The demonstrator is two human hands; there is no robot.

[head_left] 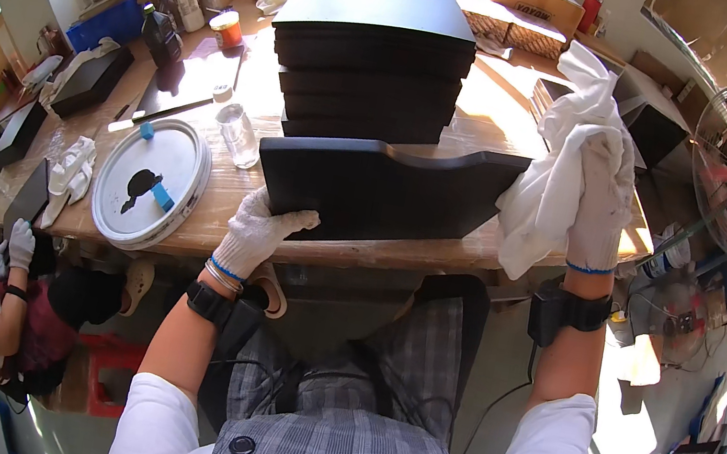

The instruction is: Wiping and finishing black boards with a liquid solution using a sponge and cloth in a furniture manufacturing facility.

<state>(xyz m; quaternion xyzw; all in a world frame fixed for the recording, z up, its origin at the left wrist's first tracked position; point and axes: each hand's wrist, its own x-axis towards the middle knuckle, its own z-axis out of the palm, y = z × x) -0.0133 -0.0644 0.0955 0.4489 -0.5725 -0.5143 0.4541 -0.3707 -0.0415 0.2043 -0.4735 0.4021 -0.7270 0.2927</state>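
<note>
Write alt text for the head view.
A person's gloved left hand grips a black panel at a wooden table while the gloved right hand presses a white cloth to its end. Black panels are stacked behind.

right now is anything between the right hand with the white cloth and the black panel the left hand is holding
Nothing visible. The right hand grips the white cloth, and the cloth already lies against the right end of the black panel. The left hand holds the panel's lower left corner, at the edge of the wooden table.
</note>
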